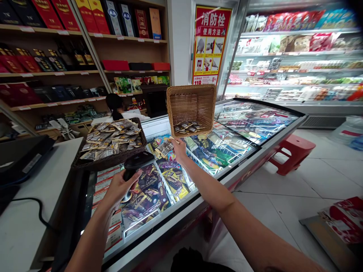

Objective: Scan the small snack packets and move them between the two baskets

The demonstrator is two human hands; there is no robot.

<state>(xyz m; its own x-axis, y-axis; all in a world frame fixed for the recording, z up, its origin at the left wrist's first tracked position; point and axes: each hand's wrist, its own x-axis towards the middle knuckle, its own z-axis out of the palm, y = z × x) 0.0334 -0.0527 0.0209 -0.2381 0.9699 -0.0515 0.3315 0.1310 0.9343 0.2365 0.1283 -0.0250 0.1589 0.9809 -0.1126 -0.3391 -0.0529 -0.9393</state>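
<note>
While L hand (120,186), fingers curled, grips blk scanner (138,161), handle part-hid | R hand (179,149), fingertips pinched, holds pkts (163,148), print illegible

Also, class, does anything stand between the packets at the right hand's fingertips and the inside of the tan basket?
Only the lower rim of the tan basket, just above the right hand; nothing else visible blocks the packets.
</note>
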